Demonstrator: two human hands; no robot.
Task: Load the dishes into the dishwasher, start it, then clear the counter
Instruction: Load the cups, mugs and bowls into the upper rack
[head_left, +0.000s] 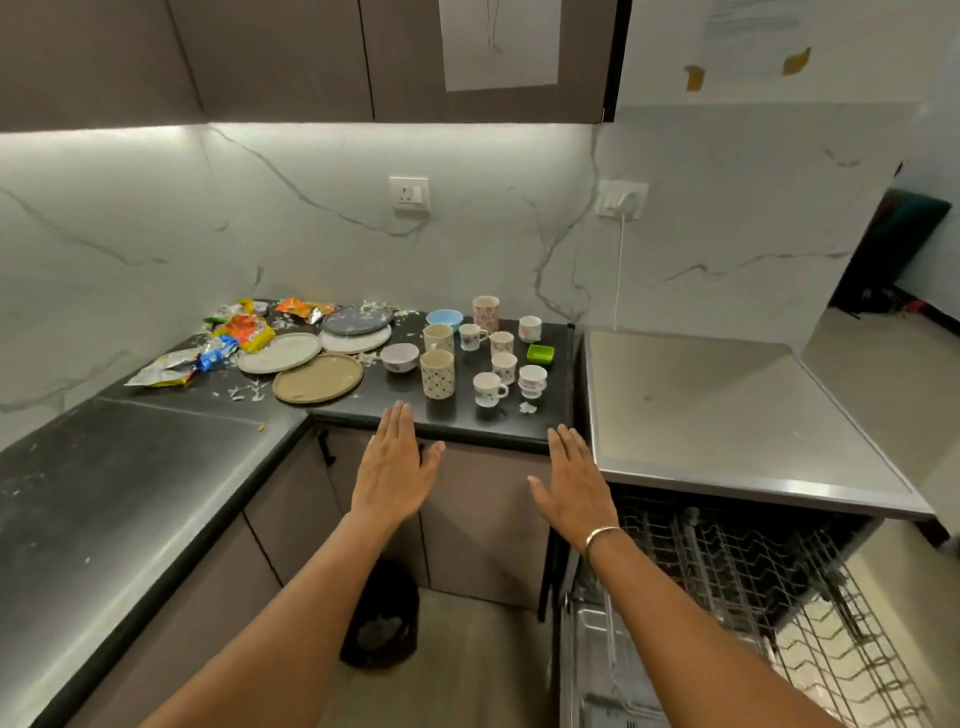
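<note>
Counter (519, 431) of black stone, strewn with cups (488, 388).

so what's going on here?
A person faces a dark counter with the left hand and the right hand held out flat near its front edge, holding nothing. Dirty plates, cups and snack wrappers sit on the counter. At the right the dishwasher is open with its rack pulled out; the part in view holds no dishes, so loading has not begun.
</note>
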